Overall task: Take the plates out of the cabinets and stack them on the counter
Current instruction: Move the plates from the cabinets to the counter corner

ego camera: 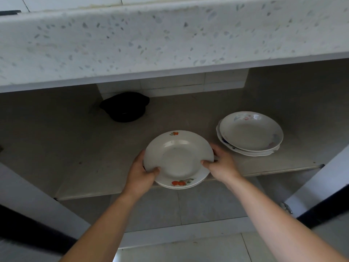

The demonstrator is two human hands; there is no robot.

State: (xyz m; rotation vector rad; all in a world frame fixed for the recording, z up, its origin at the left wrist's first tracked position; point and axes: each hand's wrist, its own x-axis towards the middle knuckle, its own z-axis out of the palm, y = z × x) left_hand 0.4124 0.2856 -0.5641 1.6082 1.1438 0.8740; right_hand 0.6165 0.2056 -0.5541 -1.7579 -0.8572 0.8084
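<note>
Plates at the shelf edge are clamped at opposite rims by left hand and right hand, apparently for a level lift.

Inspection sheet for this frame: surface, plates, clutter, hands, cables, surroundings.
Surface: grey cabinet shelf, under the counter.
Job's things: stack of white fruit-print plates at shelf's front edge; stack of white floral-print plates to its right, apart.
Clutter: black two-handled pot, back left.
Hands: left hand and right hand grip the fruit-print stack's rim, thumbs on top.
Cables: nothing seen.
Surroundings: speckled white stone counter above; cabinet doors open.
</note>
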